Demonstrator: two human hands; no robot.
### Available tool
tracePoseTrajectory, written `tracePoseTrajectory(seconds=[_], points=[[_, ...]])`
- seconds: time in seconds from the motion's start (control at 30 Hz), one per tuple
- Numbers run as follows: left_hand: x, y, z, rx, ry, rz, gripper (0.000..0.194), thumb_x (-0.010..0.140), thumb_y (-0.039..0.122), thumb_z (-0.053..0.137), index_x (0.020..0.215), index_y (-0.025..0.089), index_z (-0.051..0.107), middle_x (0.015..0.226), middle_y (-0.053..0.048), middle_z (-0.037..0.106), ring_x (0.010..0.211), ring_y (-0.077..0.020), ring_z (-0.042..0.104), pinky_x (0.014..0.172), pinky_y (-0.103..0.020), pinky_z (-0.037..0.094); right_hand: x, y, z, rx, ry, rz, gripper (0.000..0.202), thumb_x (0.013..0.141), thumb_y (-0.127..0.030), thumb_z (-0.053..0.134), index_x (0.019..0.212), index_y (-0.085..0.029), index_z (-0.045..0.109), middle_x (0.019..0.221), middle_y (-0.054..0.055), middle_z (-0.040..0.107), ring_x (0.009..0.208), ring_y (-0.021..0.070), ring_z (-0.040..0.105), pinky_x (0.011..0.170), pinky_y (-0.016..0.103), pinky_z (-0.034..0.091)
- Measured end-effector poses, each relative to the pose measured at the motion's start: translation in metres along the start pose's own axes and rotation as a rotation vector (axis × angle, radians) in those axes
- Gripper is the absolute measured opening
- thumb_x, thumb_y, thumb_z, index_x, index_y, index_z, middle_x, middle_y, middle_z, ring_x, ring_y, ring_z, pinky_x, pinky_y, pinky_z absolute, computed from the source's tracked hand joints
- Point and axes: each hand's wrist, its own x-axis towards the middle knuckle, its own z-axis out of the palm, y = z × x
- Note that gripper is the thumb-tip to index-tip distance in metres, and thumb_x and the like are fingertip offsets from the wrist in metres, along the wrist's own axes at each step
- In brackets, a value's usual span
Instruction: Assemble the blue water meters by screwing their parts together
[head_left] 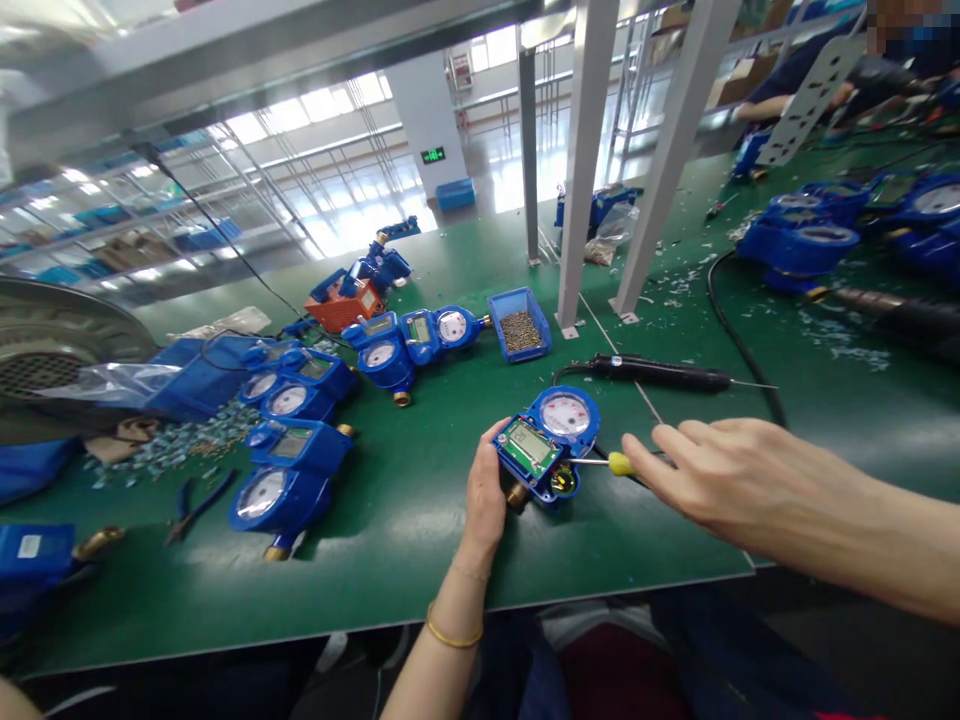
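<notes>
My left hand (pixel 485 492) grips the left side of a blue water meter (pixel 550 437) lying on the green table (pixel 420 540); its round dial and green circuit board face up. My right hand (pixel 720 470) holds a small screwdriver with a yellow handle (pixel 619 463), its thin shaft pointing left at the meter's lower part. A black electric screwdriver (pixel 660 373) lies just beyond the meter, its tip pointing right.
Several more blue meters (pixel 292 450) lie to the left, with pliers (pixel 196 508) and loose small parts. A blue bin of screws (pixel 520 325) sits behind. White frame posts (pixel 581 170) stand mid-table. Further meters (pixel 802 240) and another person are at the far right.
</notes>
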Motion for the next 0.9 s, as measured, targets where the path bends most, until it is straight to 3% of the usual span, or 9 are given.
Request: tracePoseTrajectory(seconds=[0.13, 0.33, 0.43, 0.57, 0.9], points=[[0.006, -0.005, 0.004, 0.015, 0.069, -0.027, 0.050, 0.103, 0.056, 0.035, 0.125, 0.019, 0.061, 0.123, -0.006, 0.065, 0.120, -0.0241, 0.058, 0.109, -0.036, 0.042, -0.007, -0.015, 0.006, 0.010, -0.015, 0.067, 0.032, 0.082, 0.004, 0.037, 0.080, -0.018, 0.060, 0.069, 0.008, 0.058, 0.051, 0.0183, 0.044, 0.048, 0.032, 0.025], [0.019, -0.003, 0.005, 0.098, 0.118, -0.103, 0.062, 0.099, 0.060, 0.032, 0.108, 0.012, 0.071, 0.104, -0.010, 0.073, 0.105, -0.0272, 0.066, 0.102, -0.038, 0.046, -0.017, -0.023, 0.010, -0.101, -0.049, 0.093, 0.028, 0.083, 0.003, 0.040, 0.092, -0.013, 0.061, 0.071, 0.007, 0.056, 0.058, 0.0193, 0.048, 0.054, 0.033, 0.027], [0.021, 0.000, 0.006, 0.128, 0.110, -0.068, 0.063, 0.099, 0.058, 0.031, 0.107, 0.011, 0.072, 0.100, -0.010, 0.074, 0.099, -0.0265, 0.068, 0.096, -0.036, 0.049, -0.020, -0.022, 0.011, -0.087, -0.071, 0.094, 0.032, 0.081, 0.006, 0.042, 0.100, -0.011, 0.060, 0.071, 0.004, 0.055, 0.058, 0.0179, 0.049, 0.057, 0.033, 0.025], [0.020, 0.001, 0.007, 0.162, 0.092, -0.012, 0.067, 0.099, 0.059, 0.027, 0.109, 0.011, 0.072, 0.100, -0.010, 0.074, 0.097, -0.0258, 0.069, 0.091, -0.034, 0.050, -0.026, -0.022, 0.012, -0.092, -0.028, 0.094, 0.031, 0.088, 0.005, 0.038, 0.106, -0.010, 0.058, 0.069, 0.002, 0.052, 0.058, 0.0171, 0.048, 0.059, 0.033, 0.023], [0.028, -0.002, 0.005, 0.132, 0.060, 0.024, 0.077, 0.095, 0.074, 0.030, 0.111, 0.011, 0.071, 0.102, -0.011, 0.074, 0.098, -0.0272, 0.069, 0.090, -0.035, 0.052, -0.040, -0.030, 0.028, -0.119, 0.070, 0.110, 0.025, 0.095, 0.001, 0.044, 0.114, -0.007, 0.058, 0.071, 0.004, 0.057, 0.062, 0.0169, 0.049, 0.061, 0.033, 0.025]])
